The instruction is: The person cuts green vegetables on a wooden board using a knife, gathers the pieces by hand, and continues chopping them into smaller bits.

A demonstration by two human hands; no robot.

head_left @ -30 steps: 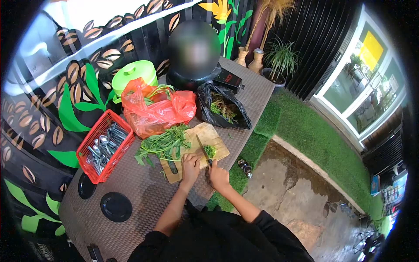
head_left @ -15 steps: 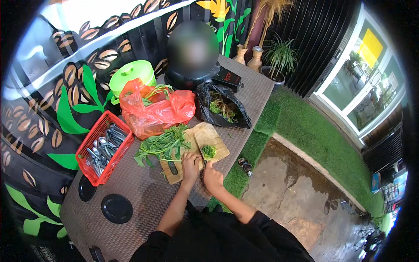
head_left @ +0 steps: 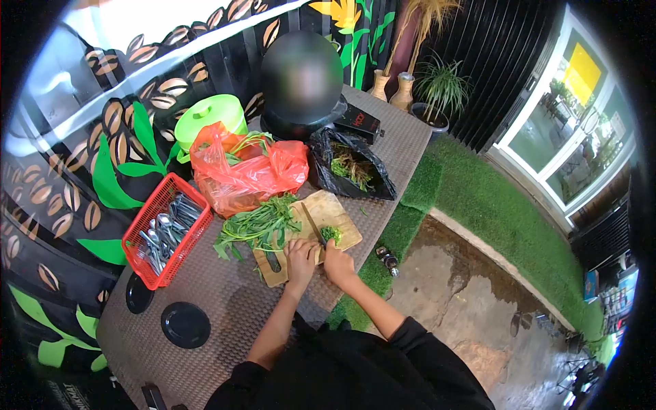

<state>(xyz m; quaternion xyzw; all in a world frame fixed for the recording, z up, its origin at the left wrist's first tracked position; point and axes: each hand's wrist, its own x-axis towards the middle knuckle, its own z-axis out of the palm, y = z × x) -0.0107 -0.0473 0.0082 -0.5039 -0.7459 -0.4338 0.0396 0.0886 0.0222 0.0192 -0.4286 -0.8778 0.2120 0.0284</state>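
A wooden cutting board (head_left: 335,207) lies near the table's right edge. My right hand (head_left: 337,265) is closed round the handle of a knife (head_left: 311,221), its blade pointing away from me across the board. Beside the blade sits a small heap of finely chopped greens (head_left: 331,234). My left hand (head_left: 299,260) is closed over the stems of the leafy greens, left of the knife; the stems under its fingers are mostly hidden. The uncut leafy greens (head_left: 251,225) spread from the board onto the table.
Behind the board stand a red plastic bag (head_left: 249,179) and a black bag of greens (head_left: 352,171). A red basket (head_left: 167,229) of cutlery is on the left, near a green lidded container (head_left: 208,119). Two black plates (head_left: 185,325) lie closer to me.
My right hand and the knife have shifted slightly, and the blade now lies more tilted to the left. The left hand stays on the greens. The whole view has moved a little.
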